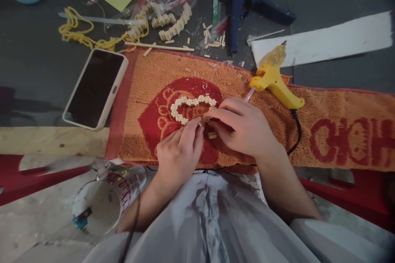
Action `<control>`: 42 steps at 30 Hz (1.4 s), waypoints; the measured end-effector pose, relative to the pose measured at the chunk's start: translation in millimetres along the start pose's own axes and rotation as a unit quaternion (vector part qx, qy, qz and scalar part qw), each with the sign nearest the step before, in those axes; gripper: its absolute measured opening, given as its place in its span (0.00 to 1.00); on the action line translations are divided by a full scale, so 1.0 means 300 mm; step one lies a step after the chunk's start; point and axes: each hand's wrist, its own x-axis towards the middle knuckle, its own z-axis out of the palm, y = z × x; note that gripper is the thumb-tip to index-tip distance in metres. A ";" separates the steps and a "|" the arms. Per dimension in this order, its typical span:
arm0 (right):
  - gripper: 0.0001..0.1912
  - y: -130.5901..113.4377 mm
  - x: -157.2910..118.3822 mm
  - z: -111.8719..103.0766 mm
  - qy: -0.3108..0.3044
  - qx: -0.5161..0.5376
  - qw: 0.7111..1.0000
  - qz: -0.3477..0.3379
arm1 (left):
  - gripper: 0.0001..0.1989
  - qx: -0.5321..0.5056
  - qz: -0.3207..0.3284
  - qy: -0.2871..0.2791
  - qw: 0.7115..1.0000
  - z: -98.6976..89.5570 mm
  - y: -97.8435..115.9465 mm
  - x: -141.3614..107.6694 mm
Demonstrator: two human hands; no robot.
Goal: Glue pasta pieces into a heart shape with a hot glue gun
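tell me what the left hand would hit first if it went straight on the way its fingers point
The bare left hand would first meet the small tan, bumpy piece right at its tip, then probably the bare right hand; depth there is unclear.

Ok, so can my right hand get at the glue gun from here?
Probably yes: the glue gun lies on the towel just beyond the right hand, with its glue stick toward the hand and nothing else seen between. That hand looks busy at the chain, though.
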 end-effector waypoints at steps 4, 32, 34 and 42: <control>0.12 -0.005 -0.004 -0.013 0.033 0.038 0.998 0.049 | 0.07 -0.001 -0.002 0.005 1.000 -0.002 0.002 0.002; 0.20 -0.012 -0.001 -0.005 -0.001 -0.025 0.993 0.114 | 0.08 -0.015 0.019 0.027 0.999 0.009 -0.005 -0.009; 0.21 -0.011 -0.001 -0.004 0.000 -0.026 0.994 0.110 | 0.08 -0.013 0.020 0.030 0.999 0.010 -0.004 -0.009; 0.22 -0.008 -0.006 0.001 0.000 -0.019 0.994 0.111 | 0.07 -0.019 0.020 0.036 0.999 0.016 -0.005 -0.010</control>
